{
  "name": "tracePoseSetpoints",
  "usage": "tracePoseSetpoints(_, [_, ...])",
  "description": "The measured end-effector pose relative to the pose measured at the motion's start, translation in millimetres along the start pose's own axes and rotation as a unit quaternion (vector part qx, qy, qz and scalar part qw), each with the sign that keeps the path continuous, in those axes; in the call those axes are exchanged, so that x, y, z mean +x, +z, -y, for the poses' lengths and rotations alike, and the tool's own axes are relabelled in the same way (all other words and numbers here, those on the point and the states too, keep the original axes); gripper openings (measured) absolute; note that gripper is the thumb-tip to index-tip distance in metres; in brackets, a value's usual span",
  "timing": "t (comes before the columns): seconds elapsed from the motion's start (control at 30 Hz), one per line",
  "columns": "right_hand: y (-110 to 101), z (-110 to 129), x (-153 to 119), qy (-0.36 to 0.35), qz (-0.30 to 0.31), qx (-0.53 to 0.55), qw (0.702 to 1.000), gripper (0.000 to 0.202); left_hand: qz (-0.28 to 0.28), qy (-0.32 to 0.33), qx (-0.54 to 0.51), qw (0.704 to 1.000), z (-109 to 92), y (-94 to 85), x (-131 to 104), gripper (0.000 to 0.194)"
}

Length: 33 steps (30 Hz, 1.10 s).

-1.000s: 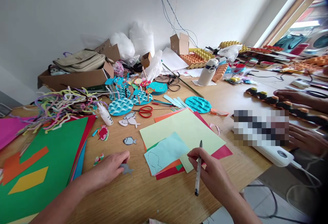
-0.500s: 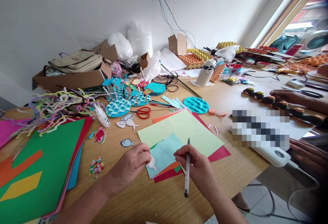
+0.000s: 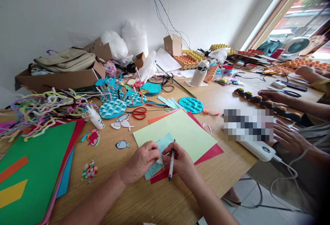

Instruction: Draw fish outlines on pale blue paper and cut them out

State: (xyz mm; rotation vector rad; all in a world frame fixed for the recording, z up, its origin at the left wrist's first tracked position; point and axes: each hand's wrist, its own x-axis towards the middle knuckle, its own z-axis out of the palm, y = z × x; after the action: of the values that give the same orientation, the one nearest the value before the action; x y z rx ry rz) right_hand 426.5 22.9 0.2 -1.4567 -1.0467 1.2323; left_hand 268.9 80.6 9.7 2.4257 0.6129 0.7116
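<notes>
Fingers of the left hand (image 3: 139, 163) pinch shut on a small pale cutout (image 3: 161, 161), which sits just above or against the light blue sheet (image 3: 165, 140); the gap, if any, is too small to tell. The right hand (image 3: 182, 163) grips a slim pen (image 3: 171, 166) between its fingers, with the fingertips close beside the cutout, perhaps touching it. Whether those tips also hold its edge, I cannot tell.

The cutout looks thin and easily creased, so a light pinch near its rim suits it better than a squeeze across the middle. Handling it with the pen in the same grip is awkward: the shaft is best tilted away, so that neither end scuffs the paper or leaves a stray mark. Drawn lines (image 3: 152, 171) show on the lower part of the blue sheet, and the piece is best held off them for a clean patch.

Laid down, it wants to be flat, pressed by spread fingertips well inside its outline. The blue sheet lies over the pale green sheet (image 3: 190, 132) and other coloured paper on the counter (image 3: 116, 201); that loose pile could slide, so steady downward pressure matters more than a sideways push.
</notes>
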Motion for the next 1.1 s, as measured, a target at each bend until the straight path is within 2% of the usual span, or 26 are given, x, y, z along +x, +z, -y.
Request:
tracePoseSetpoints(0.23, [0.7,1.8,10.1,0.005,0.003,-0.044,0.999,0.012,-0.005,-0.033,0.005,0.999,2.7,-3.6,-4.2,0.026])
tracePoseSetpoints(0.4, [-6.5,6.9,19.8,-0.005,0.001,-0.18,0.984,0.012,-0.001,-0.067,0.016,0.998,11.8,-15.4,-15.8,0.033])
tracePoseSetpoints(0.5, [-7.1,13.8,23.9,-0.014,0.02,-0.252,0.967,0.014,0.024,-0.061,0.017,0.998,15.5,-19.9,-22.5,0.033])
tracePoseSetpoints(0.67, [-0.8,19.3,25.2,-0.023,0.033,-0.306,0.951,0.015,0.058,-0.059,0.031,0.996,16.7,-20.5,-24.4,0.035])
tracePoseSetpoints(0.93, [4.3,11.1,19.2,-0.074,0.023,-0.372,0.925,0.016,0.108,-0.028,0.061,0.992,18.7,-17.2,-26.0,0.036])
tracePoseSetpoints(1.1, [5.1,6.7,19.3,-0.091,0.009,-0.404,0.91,0.016,0.142,-0.007,0.134,0.981,14.2,-16.5,-29.3,0.041])
